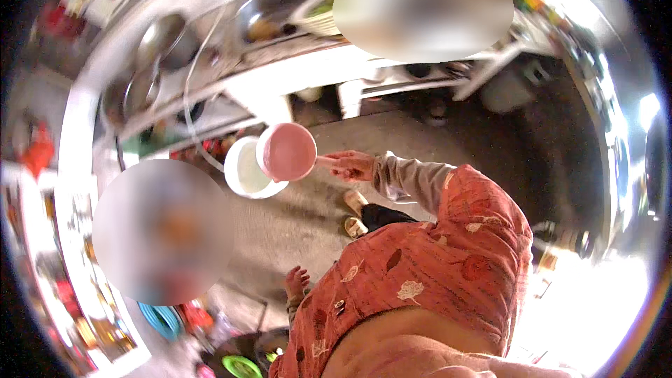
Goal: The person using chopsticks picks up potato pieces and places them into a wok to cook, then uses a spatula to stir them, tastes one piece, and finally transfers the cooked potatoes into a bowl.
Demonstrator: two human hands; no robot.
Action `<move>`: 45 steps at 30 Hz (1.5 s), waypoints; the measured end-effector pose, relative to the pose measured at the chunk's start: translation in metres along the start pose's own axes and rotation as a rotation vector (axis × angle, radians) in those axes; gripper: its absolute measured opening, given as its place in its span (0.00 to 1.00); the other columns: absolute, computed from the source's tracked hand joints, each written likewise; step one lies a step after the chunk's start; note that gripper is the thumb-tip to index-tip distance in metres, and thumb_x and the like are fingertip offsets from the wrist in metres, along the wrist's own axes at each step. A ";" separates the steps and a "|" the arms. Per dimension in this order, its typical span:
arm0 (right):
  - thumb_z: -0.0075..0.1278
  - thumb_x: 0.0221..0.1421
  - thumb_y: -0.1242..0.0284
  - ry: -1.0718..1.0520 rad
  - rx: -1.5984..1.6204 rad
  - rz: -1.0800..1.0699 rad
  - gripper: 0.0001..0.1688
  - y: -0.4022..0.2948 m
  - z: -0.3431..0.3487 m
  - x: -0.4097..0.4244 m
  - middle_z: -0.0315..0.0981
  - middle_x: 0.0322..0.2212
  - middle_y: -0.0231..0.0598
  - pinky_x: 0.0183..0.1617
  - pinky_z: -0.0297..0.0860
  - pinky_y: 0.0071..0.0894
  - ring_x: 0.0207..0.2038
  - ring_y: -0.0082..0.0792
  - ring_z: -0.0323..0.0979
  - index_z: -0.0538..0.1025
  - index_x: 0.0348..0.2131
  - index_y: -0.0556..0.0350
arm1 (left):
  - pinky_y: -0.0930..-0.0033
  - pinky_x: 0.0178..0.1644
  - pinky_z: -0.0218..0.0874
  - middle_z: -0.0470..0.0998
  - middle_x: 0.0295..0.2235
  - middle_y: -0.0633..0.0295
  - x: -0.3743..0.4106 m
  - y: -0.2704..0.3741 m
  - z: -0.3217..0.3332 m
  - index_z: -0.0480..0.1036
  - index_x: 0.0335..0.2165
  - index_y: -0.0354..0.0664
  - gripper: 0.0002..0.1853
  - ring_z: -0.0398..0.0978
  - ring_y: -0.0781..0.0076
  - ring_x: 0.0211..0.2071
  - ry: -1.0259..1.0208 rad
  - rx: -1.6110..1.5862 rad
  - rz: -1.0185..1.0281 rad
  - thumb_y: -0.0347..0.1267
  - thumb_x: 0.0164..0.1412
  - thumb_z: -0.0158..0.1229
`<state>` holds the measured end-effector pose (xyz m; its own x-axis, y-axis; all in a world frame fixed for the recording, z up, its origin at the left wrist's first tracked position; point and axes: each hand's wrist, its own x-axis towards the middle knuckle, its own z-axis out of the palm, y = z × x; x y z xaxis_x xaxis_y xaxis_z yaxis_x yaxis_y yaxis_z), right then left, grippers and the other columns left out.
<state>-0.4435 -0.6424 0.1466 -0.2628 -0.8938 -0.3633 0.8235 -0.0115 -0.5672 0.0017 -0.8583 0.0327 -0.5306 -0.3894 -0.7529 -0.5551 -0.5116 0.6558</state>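
My right hand [350, 165] grips the handle of a pink plastic dipper [290, 151]. The dipper's bowl overlaps the rim of a white bucket [236, 181]; I cannot tell whether they touch. What is inside either vessel is unclear. A pale hose [187, 100] runs down from the counter to the bucket. Low by my body hangs my left hand [297, 279], with nothing in it and its fingers somewhat apart. My feet in light shoes [356, 227] stand on the bare floor [294, 226] near the bucket.
Along the back runs a counter [252, 79] holding a metal basin [252, 16], a metal pot [163, 37] and green vegetables [320, 10]. Teal basins [160, 320] and a bright green basin [241, 366] lie at lower left. Two areas are blurred out.
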 end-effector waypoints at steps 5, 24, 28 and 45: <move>0.50 0.54 0.64 0.184 0.092 -0.222 0.31 0.010 -0.022 -0.190 0.66 0.26 0.29 0.22 0.62 0.17 0.23 0.17 0.62 0.61 0.55 0.51 | 0.67 0.32 0.65 0.75 0.35 0.54 0.058 0.017 0.028 0.68 0.41 0.36 0.17 0.74 0.65 0.32 -0.211 0.239 -0.102 0.35 0.56 0.49; 0.49 0.51 0.68 1.004 0.455 -1.154 0.27 0.088 -0.136 -0.844 0.65 0.26 0.30 0.19 0.58 0.13 0.21 0.15 0.61 0.65 0.51 0.51 | 0.66 0.33 0.65 0.76 0.33 0.55 0.081 -0.029 0.621 0.71 0.34 0.37 0.14 0.74 0.65 0.34 -0.670 1.105 -0.037 0.36 0.54 0.49; 0.52 0.50 0.65 1.154 0.457 -1.321 0.23 0.075 -0.174 -0.958 0.65 0.25 0.30 0.15 0.57 0.13 0.17 0.15 0.59 0.67 0.45 0.52 | 0.66 0.33 0.65 0.76 0.32 0.55 0.092 -0.067 0.732 0.72 0.33 0.37 0.14 0.74 0.66 0.34 -0.833 1.475 0.171 0.37 0.54 0.49; 0.43 0.56 0.69 1.485 0.683 -1.384 0.15 -0.017 -0.369 -1.414 0.57 0.18 0.27 0.14 0.49 0.06 0.14 0.12 0.52 0.61 0.34 0.68 | 0.72 0.22 0.65 0.75 0.28 0.59 -0.051 -0.163 1.235 0.69 0.39 0.42 0.12 0.72 0.71 0.22 -0.988 1.224 0.130 0.34 0.57 0.48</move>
<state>-0.2717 0.7865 0.3977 -0.5194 0.7493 -0.4108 -0.2798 -0.6034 -0.7468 -0.6717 0.1909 0.0328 -0.5339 0.5040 -0.6789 -0.3750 0.5784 0.7244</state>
